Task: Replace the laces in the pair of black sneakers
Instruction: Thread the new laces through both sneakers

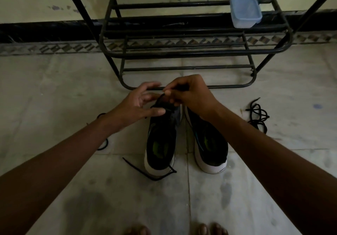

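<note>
Pair of black sneakers sat mid-frame on tiled floor (237,189), white heels toward bottom edge. Left sneaker (161,140) had lace (145,173) trailing off heel. Right sneaker (209,143) just beside it, part hidden under forearm. Right hand (189,92) pinched lace end between thumb and fingertips above left sneaker's toe. Left hand (140,103) fingers spread loose, thumb resting on shoe front. Spare lace pile (258,114) lay right of frame. Metal rack (182,39) stood behind, plastic tub (245,11) on it, upper right.

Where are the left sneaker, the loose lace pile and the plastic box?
left sneaker (160,143): head view, on its opening.
loose lace pile (258,113): head view, on the tangle's middle.
plastic box (245,11): head view, on its lid.
</note>
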